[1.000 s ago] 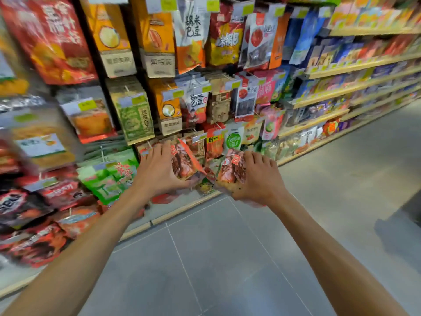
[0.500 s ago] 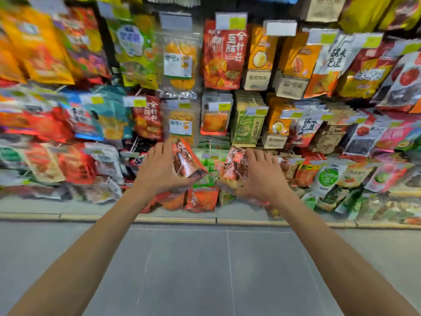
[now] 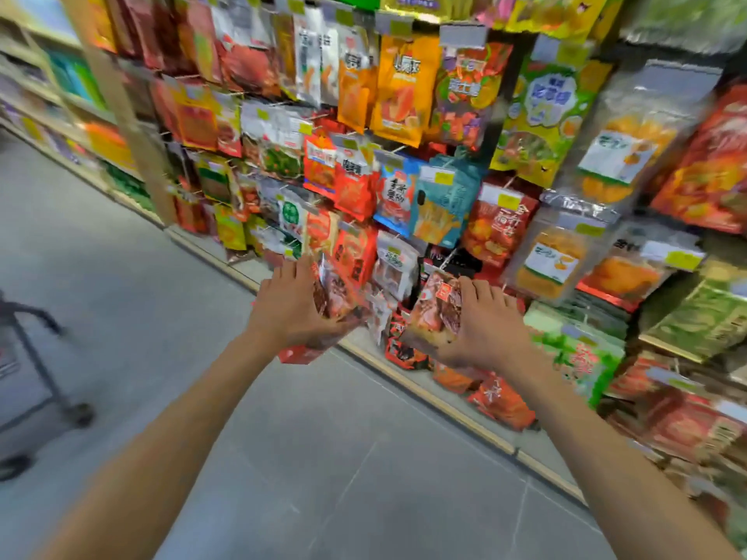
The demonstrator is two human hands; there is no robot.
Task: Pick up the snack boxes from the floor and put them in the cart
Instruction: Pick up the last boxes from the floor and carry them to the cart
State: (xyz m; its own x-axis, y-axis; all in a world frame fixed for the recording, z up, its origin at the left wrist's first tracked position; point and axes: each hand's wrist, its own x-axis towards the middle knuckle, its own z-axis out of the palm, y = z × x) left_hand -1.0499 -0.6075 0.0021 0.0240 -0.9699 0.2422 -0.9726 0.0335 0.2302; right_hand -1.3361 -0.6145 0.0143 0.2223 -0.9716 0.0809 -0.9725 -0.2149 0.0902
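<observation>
Both bare arms stretch forward, nearly straight and converging toward the hands. The left hand (image 3: 289,307) shows its back, its fingers pointing up and curled round the left packet (image 3: 337,295), which lies against the palm on the inner side of the grip. The right hand (image 3: 487,331) mirrors it, gripping the right packet (image 3: 434,315) on its inner side. The hands are apart.

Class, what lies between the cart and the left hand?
Bare grey floor, in the head view: nothing stands between the cart and the left hand.
</observation>
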